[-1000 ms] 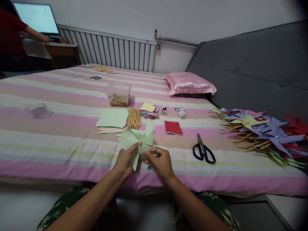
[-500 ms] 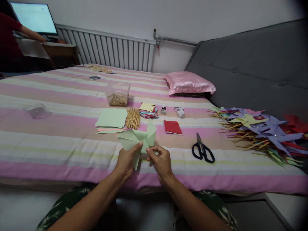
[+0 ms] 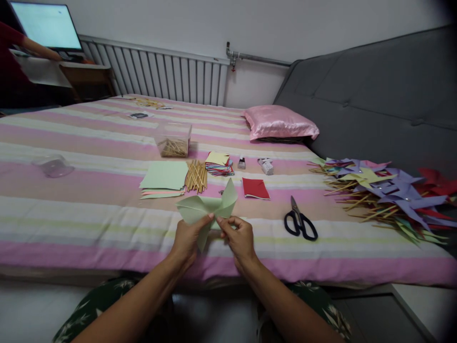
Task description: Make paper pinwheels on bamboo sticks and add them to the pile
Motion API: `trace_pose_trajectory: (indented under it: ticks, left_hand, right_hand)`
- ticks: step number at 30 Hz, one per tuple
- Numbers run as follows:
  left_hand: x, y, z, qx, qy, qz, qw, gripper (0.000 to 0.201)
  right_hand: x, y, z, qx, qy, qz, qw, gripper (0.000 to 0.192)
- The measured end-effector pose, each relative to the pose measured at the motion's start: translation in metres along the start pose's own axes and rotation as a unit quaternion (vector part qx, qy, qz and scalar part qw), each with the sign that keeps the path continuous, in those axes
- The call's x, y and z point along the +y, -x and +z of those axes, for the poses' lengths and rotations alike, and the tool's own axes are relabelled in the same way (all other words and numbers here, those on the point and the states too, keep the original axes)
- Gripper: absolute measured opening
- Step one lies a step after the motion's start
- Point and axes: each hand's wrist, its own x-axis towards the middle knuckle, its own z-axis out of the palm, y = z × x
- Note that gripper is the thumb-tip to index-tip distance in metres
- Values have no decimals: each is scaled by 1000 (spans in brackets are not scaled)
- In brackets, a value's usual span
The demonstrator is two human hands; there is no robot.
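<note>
Pale green pinwheel [image 3: 194, 209]: held between both hands, above the near edge of the bed [image 3: 135, 228]; its middle sits right at the fingertips, blades fanning beyond them, one pointing down between the hands.
Left hand [image 3: 186, 238]: fingers grasping the paper from the left, thumb on top near the middle.
Right hand [image 3: 241, 238]: thumb and forefinger pinching the paper from the right, just beside the left thumb.
Beyond the blades: green sheets [image 3: 164, 175] stacked, wooden sticks [image 3: 196, 176] touching or just beside them, then a stack of small paper squares [image 3: 218, 162]; raised blades hide some bedding.
To the right: red paper [image 3: 255, 188], then black-handled scissors [image 3: 300, 221]; farther off, a heap of coloured pinwheels [image 3: 385, 186].
Materials: thin matte paper, slim round sticks, a clear plastic box [image 3: 173, 138], striped cloth, a shiny pink pillow [image 3: 280, 121].
</note>
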Motion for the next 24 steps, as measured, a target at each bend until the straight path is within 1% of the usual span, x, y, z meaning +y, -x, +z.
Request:
trace_pose_trajectory:
  ticks: [7,12,14,16,18,21,23,24]
  left_hand:
    - [-1,0,-2,18,-30,23,999,33]
    - [-1,-1,0,39,-10,11,999,35]
    - [0,-1,1,46,14,-2,999,36]
    - [1,-1,1,49,34,-20,998,36]
    - [2,-2,1,53,46,-41,997,36]
    - [4,-4,1,51,60,-51,996,38]
    - [4,-4,1,47,54,-35,997,37]
    - [4,-4,0,48,41,-22,998,36]
  right_hand:
    - [0,0,-1,0,21,-20,1000,35]
    - [0,1,-1,1,48,-28,998,36]
    - [-1,2,-1,5,71,-50,996,36]
    - [-2,4,-2,19,83,-87,993,36]
    - [-2,7,-1,37,61,-121,990,35]
    - [-1,9,1,54,29,-140,988,50]
    - [0,6,0,57,43,-147,987,60]
    - [0,3,-3,57,53,-151,986,61]
